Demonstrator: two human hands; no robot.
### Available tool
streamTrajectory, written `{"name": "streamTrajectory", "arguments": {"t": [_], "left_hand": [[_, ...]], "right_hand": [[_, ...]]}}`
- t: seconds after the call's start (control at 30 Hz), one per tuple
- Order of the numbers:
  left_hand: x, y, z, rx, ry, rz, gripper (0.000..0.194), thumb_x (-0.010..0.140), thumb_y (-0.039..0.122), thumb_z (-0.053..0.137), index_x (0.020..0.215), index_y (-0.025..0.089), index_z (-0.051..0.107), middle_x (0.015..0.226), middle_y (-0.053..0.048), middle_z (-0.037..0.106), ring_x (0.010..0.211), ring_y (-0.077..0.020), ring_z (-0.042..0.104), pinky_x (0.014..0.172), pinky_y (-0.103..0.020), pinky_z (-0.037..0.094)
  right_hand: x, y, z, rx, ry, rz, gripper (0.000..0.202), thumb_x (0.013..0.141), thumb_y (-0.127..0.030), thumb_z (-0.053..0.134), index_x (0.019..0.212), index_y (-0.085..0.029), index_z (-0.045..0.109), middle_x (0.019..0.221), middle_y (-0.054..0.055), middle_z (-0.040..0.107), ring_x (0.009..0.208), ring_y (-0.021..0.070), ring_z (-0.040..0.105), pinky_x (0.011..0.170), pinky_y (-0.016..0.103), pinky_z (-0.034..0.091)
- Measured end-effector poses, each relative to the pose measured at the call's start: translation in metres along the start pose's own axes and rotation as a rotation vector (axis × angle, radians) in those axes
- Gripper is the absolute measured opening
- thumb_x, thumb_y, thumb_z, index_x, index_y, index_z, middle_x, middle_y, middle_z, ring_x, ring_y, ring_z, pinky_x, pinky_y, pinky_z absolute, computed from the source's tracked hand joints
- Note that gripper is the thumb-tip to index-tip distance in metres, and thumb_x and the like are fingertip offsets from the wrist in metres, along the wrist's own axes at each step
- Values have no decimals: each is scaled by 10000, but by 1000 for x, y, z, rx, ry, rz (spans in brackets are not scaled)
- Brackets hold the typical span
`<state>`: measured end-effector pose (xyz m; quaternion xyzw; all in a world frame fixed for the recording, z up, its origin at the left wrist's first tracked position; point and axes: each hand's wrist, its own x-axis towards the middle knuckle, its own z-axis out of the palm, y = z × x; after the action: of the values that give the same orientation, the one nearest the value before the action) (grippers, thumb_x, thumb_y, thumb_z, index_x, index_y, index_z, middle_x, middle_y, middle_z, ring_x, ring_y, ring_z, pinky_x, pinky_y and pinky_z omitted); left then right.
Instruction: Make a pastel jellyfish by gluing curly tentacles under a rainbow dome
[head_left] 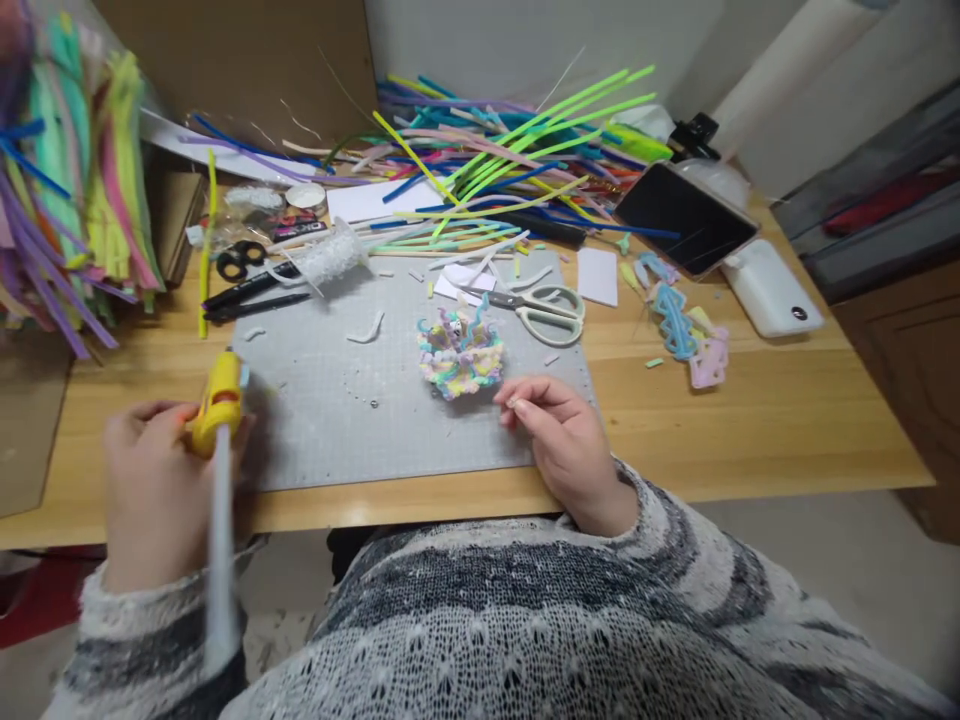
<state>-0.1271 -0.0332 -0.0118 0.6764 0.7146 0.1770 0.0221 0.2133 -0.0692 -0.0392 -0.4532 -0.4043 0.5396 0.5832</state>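
Observation:
My left hand (161, 480) is wrapped round a yellow glue gun (220, 400) at the left edge of the grey cutting mat (330, 440). A translucent white glue stick (220, 560) sticks out of the gun's back end, blurred. Over the mat's right part, my right hand (559, 430) pinches something tiny and pale between thumb and fingertips, too small to make out. Just beyond those fingertips sits a pastel, many-coloured fuzzy ornament (461, 355) with curled tips. Scissors (551, 308) with pale handles lie open behind it.
Many pipe cleaners (510, 160) lie along the back, with more bundled at left (112, 180). A white spool (334, 262), black pens (255, 290) and black-handled scissors (238, 260) are at back left. A phone (686, 218), a white device (776, 290) and pastel pieces (679, 320) lie right.

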Motion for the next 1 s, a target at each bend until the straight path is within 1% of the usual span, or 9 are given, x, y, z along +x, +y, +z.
{"name": "streamTrajectory", "arguments": {"t": [0.1,0.2,0.33,0.47,0.53,0.63,0.73,0.87,1.0], "left_hand": [[12,-6,3,147,23,-10,491,804,427,551,1110,50,614,887,-117,496,1148,-367,465,988,-529,452],[16,-6,3,174,20,-9,547,811,403,533,1193,16,591,946,-145,521,1159,-348,484,1006,-488,455],[3,3,-18,198,1,-16,546,827,434,558,1238,75,568,1017,-149,534,1185,-371,479,1010,-546,446],[-21,23,-43,92,17,187,481,865,470,577,1236,166,560,1139,-139,543,1197,-364,497,1039,-574,423],[-26,37,-44,-41,-72,288,459,880,483,557,1220,175,559,1220,-150,534,1192,-355,509,1028,-575,430],[-21,60,-30,-168,-201,361,404,910,464,521,1213,198,560,1248,-132,530,1185,-321,520,1027,-559,430],[-3,84,-9,-217,-278,477,392,908,416,545,1215,172,557,1252,-138,537,1198,-307,515,1045,-527,419],[22,117,12,-264,-361,596,428,909,297,559,1313,176,488,1298,-133,508,1224,-275,504,1067,-488,411],[36,137,31,-325,-380,642,256,879,236,601,1116,146,571,1207,-127,549,1173,-260,538,1044,-465,440]], "right_hand": [[0,-4,-2,-196,-59,-76,68,860,-213,592,796,-220,617,1066,36,689,879,134,642,787,317,503],[0,-9,0,-430,-183,-135,69,864,-198,573,812,-216,614,1203,80,669,1137,194,608,883,372,496],[5,-15,7,-637,-366,-205,65,872,-179,541,835,-209,585,1303,116,618,1258,226,546,865,390,510],[13,-17,9,-706,-460,-222,86,875,-144,501,833,-203,546,1203,130,641,1242,220,551,854,385,513],[17,-19,5,-726,-485,-243,95,872,-131,495,826,-205,534,1137,118,652,1198,214,570,896,411,497],[23,-23,-6,-737,-539,-261,100,874,-132,493,818,-204,535,1140,114,646,1153,206,581,947,432,467],[32,-29,-19,-730,-594,-255,100,869,-138,507,803,-204,541,1154,107,642,1117,195,591,952,424,458],[49,-36,-35,-691,-578,-216,81,870,-168,531,804,-207,558,1126,86,655,1080,186,603,952,425,450],[66,-39,-45,-579,-523,-111,95,864,-231,566,777,-195,564,1094,85,673,1035,184,614,940,419,449]]}}
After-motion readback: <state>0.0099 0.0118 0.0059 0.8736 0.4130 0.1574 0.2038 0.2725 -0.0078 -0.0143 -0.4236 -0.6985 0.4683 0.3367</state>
